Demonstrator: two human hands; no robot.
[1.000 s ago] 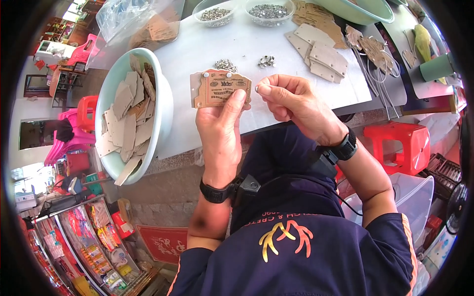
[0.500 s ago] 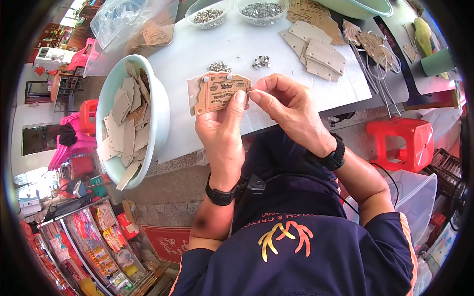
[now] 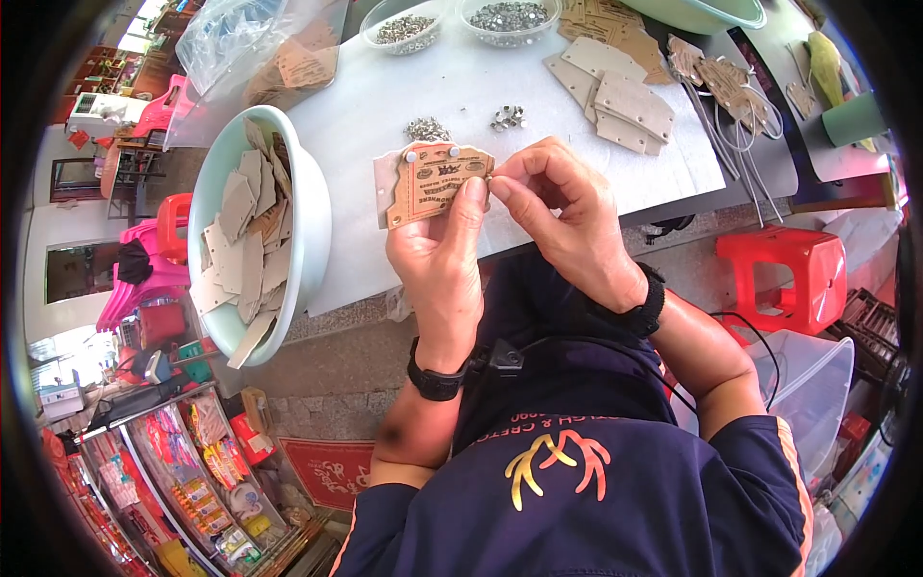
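My left hand (image 3: 440,274) holds a shaped, printed brown card (image 3: 428,188) upright over the table's front edge, with the thumb pressed on its face. Two round silver studs (image 3: 433,154) sit along the card's top edge. Thumb and index finger of my right hand (image 3: 575,226) pinch at the card's right edge; whatever small thing is between them is mostly hidden. Just beyond the card lies a small heap of silver metal pieces (image 3: 426,130). To its right is a second little heap of shiny studs (image 3: 508,117).
A pale green tub (image 3: 315,231) of grey and brown cards stands at the left. Two clear bowls of metal parts (image 3: 404,31) are at the back. Grey cards (image 3: 630,111) lie stacked at the right, near cord-tied pieces (image 3: 726,87). A red stool (image 3: 784,279) stands beyond the table.
Both hands and the card have shifted slightly to the right. The left hand's hold and the right hand's pinch at the card's edge look the same.
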